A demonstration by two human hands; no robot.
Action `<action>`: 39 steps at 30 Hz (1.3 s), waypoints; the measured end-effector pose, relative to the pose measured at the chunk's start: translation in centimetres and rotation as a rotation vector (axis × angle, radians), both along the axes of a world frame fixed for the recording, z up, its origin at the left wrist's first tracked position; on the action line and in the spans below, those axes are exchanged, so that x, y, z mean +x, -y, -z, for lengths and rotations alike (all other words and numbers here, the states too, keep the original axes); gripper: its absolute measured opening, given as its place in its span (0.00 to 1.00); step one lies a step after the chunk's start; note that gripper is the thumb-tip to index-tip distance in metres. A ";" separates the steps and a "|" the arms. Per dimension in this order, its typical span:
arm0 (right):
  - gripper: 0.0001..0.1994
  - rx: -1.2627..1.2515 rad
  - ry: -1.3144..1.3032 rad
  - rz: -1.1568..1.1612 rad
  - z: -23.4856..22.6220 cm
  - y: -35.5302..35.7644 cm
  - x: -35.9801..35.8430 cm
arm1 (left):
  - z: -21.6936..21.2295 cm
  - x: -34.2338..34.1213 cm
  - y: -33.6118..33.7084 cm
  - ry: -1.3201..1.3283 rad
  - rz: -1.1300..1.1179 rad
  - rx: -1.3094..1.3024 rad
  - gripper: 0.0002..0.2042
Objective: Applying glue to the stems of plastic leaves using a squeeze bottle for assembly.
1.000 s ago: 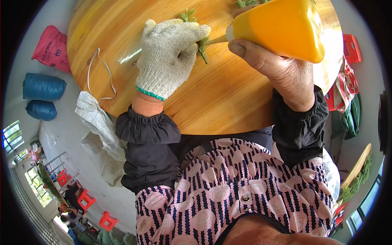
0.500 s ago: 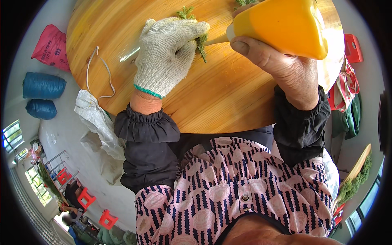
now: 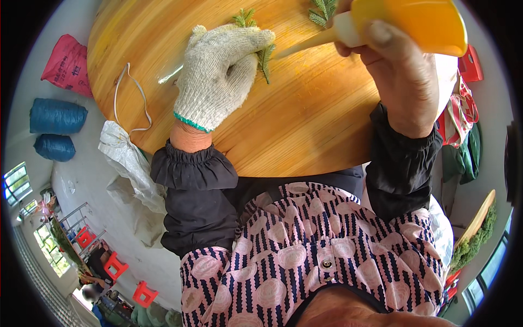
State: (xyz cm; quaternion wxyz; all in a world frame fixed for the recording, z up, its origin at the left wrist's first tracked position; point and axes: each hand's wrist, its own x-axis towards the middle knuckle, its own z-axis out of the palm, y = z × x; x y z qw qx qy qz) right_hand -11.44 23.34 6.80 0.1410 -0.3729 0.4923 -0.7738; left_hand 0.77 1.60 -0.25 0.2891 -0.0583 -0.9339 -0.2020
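My left hand [image 3: 218, 76], in a whitish knitted glove with a green cuff edge, pinches a green conifer sprig [image 3: 265, 62] between thumb and fingers. Its needles show above and below the fingertips; the middle is hidden by the glove. My bare right hand [image 3: 406, 82] grips a yellow squeeze bottle [image 3: 417, 24], tilted on its side. From its whitish cap a long tapered nozzle [image 3: 308, 43] points left, its tip just right of the sprig and apart from it. Another conifer sprig [image 3: 322, 12] lies farther back, beside the bottle's cap.
Both hands are over a round wooden table [image 3: 305, 125]. A white cord [image 3: 143, 98] lies at its left edge, near a white plastic sack [image 3: 128, 155]. Blue bundles [image 3: 59, 115], a pink sack [image 3: 68, 65] and red stools [image 3: 144, 294] stand around the room.
The bottle in my right hand has drawn back to the right and slightly farther away, baring more of the nozzle. My left hand has shifted slightly left, still pinching the sprig.
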 end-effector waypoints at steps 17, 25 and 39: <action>0.23 0.243 -0.124 0.101 1.3 -0.3 -0.5 | 0.6 0.3 -0.5 0.065 0.008 0.155 0.13; 0.28 0.199 -0.493 0.023 2.8 -0.2 -1.3 | 0.6 0.9 -0.1 0.191 0.005 0.211 0.13; 0.22 0.248 -0.642 0.052 5.7 0.8 2.3 | 0.9 1.8 0.7 0.168 0.019 -0.071 0.18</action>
